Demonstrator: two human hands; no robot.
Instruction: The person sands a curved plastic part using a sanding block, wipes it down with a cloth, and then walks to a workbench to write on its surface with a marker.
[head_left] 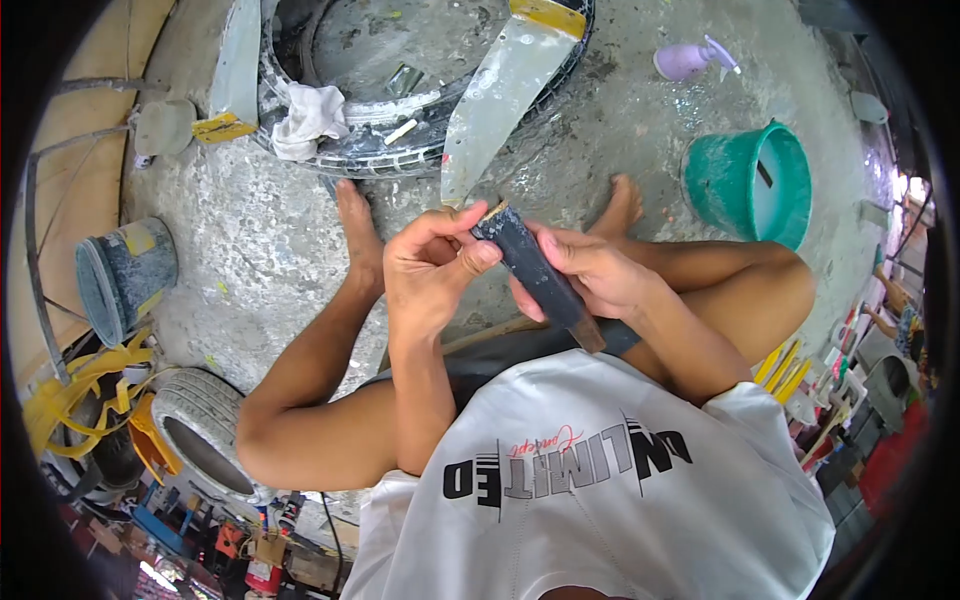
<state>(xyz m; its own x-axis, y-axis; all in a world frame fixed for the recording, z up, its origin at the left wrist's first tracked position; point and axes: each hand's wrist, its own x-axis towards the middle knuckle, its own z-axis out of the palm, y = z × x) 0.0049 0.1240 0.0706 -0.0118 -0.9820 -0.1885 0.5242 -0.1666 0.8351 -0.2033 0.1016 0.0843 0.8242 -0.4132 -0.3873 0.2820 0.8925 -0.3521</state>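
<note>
In front of my lap is a sanding block (535, 262), long and narrow, with a dark, speckled, sandpaper-like wrap and a brown end. Its upper end is pinched between the thumb and fingers of my left hand (425, 262). My right hand (590, 270) grips its side, thumb on top and some fingers hidden underneath. The block is tilted, its brown end pointing down toward my shirt. Just beyond my hands, a long grey panel (510, 95) with a yellow end leans on a tire (390, 150) lying on the floor.
A white rag (308, 122) and a second grey panel (236, 60) rest on the tire. To the right stand a green bucket (720, 185) with liquid and a purple spray bottle (685, 62). At left are a tipped bucket (150, 265) and another tire (205, 400).
</note>
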